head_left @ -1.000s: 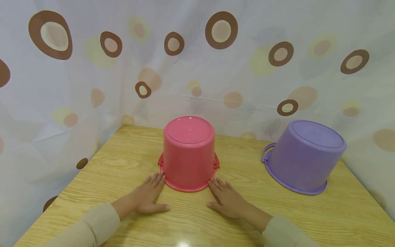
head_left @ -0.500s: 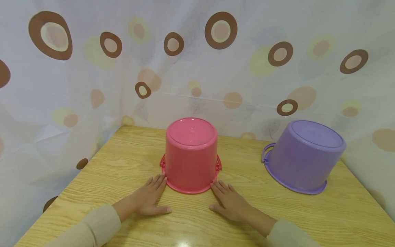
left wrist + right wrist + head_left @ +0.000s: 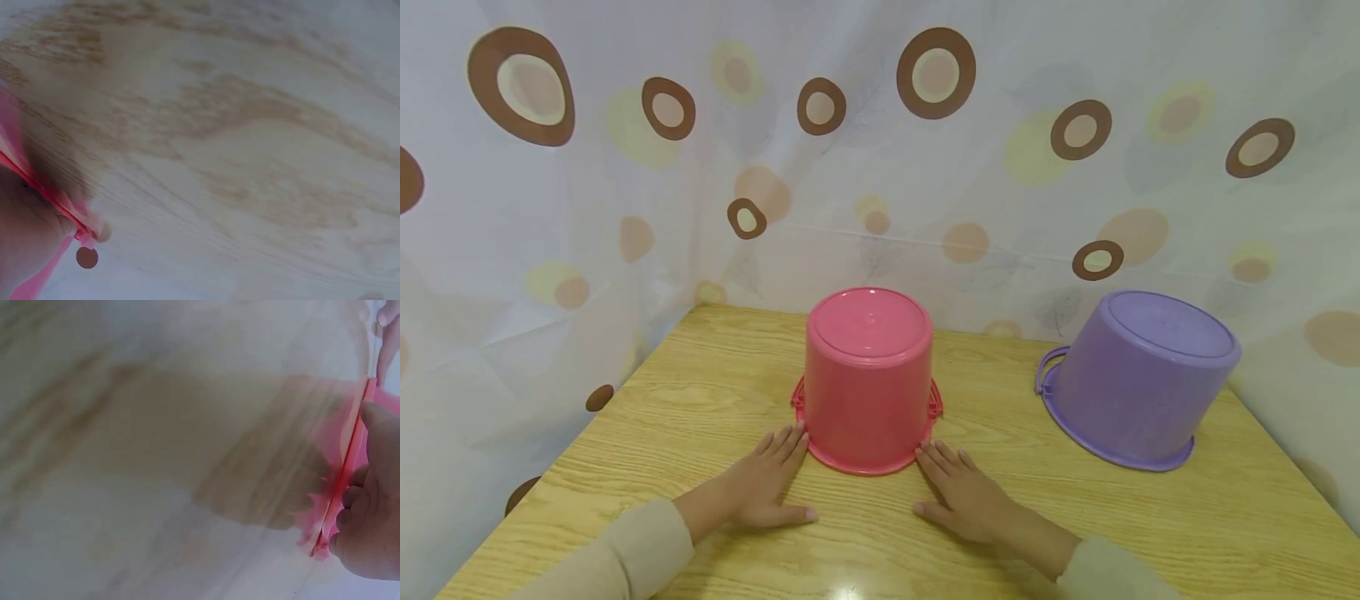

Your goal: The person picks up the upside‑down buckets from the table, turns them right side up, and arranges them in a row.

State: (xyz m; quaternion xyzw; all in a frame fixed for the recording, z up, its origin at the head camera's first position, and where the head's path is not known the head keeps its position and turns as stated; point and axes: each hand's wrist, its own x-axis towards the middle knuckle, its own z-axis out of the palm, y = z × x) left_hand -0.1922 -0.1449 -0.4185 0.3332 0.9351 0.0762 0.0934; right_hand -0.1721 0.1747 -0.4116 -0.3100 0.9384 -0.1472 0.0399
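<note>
A pink bucket (image 3: 868, 400) stands upside down on the wooden table in the head view, its handle folded down around the rim. My left hand (image 3: 763, 482) lies with straight fingers, fingertips at the left front of the rim and thumb spread toward the middle. On the other side my right hand (image 3: 966, 496) mirrors it, straight fingertips at the rim's right front. Each wrist view catches its own hand beside the pink rim: the left hand (image 3: 28, 234) at the left edge, the right hand (image 3: 375, 500) at the right edge.
A purple bucket (image 3: 1138, 379), also upside down, stands to the right with its handle (image 3: 1051, 371) sticking out left. Behind the wooden table (image 3: 715, 358) hangs a pale curtain (image 3: 880, 167) printed with brown rings and dots.
The pink bucket has shifted slightly right and toward me. The right hand has moved a little right and nearer along with it; the left hand has barely moved. The purple bucket stays put.
</note>
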